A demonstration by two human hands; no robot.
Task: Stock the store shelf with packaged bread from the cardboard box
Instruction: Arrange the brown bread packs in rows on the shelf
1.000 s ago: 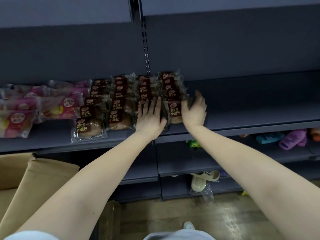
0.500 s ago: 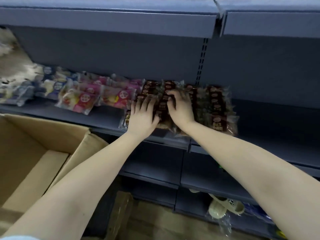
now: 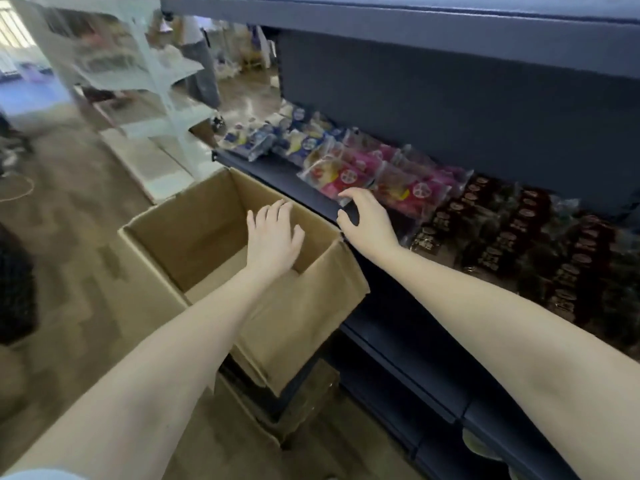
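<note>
Wood-patterned floor (image 3: 86,244) stretches behind a dark blue-grey metal store shelf (image 3: 277,173). An open brown cardboard box (image 3: 194,244) stands just beside its front edge, with no packs showing inside. On the shelf lie clear-wrapped pink-labelled bread packs (image 3: 398,181) mid-board and brown-labelled bread packs (image 3: 519,244) toward the near end. Both hands are empty: the left hand (image 3: 273,237) hovers over the box with fingers spread, and the right hand (image 3: 367,223) hangs loosely curled at the front edge. This looks like fetching more stock, so the next move is a reach toward the partly hidden box bottom.

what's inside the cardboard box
The cardboard box shows only its bare floor and walls. The left hand and forearm cover part of the floor.
</note>
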